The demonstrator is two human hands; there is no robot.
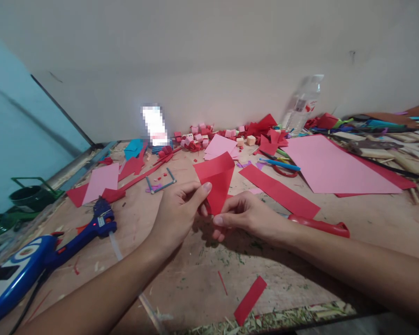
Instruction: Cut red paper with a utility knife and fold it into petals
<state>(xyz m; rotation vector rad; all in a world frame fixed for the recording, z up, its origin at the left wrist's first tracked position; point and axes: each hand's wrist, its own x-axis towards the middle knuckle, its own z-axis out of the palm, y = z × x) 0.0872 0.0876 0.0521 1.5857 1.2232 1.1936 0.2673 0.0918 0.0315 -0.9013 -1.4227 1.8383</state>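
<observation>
Between my two hands a piece of red paper is held up above the wooden table, with a crease or fold across its upper part. My left hand pinches its left edge between thumb and fingers. At the paper's lower right corner, my right hand closes thumb and fingertips on it. To the right lies a long red paper strip, and a red-handled tool is partly hidden behind my right forearm. A small red paper strip rests near the front edge.
A blue glue gun lies at left with its cord. Large pink paper and scissors are on the right. Along the wall stand a lit phone, several small paper cubes and a plastic bottle.
</observation>
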